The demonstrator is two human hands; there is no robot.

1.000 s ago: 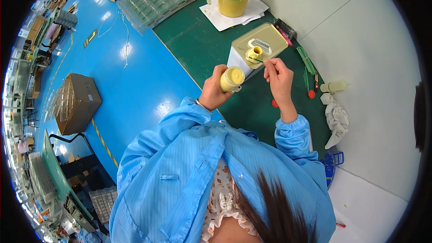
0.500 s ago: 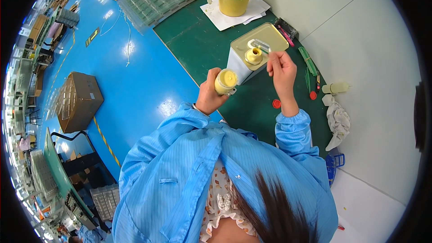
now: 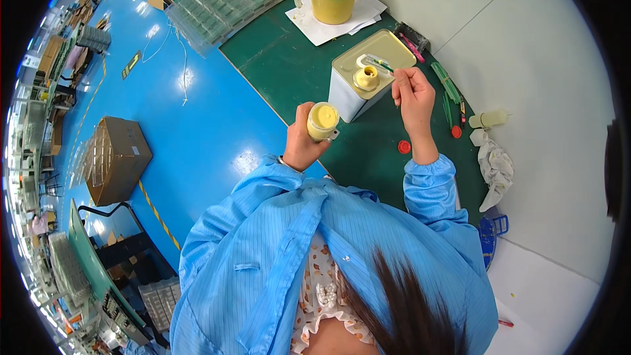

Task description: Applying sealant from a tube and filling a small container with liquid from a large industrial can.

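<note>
My left hand [image 3: 302, 135] is wrapped round a small clear bottle [image 3: 323, 122] of pale yellow paste, its open mouth facing up. It is just left of a rectangular metal can [image 3: 348, 95]. The can has a yellow-smeared open spout [image 3: 367, 77] and a white carrying handle on its top. My right hand [image 3: 415, 98] pinches a thin green stick [image 3: 386, 66] by its end, and the stick points left over the can's top, behind the spout. Whether its far tip touches the handle I cannot tell.
A yellow-coated measuring jug [image 3: 333, 0] stands on white paper behind the can. Right of my right hand lie a bundle of green sticks [image 3: 447, 82], a red cap [image 3: 404, 147], a squeeze bottle [image 3: 490, 119] and a crumpled cloth [image 3: 494, 167]. Clear trays [image 3: 230, 3] fill the far left.
My right hand has moved slightly right relative to the can, and more of the green stick shows. My left hand keeps hold of the bottle. The whole view has shifted a little.
</note>
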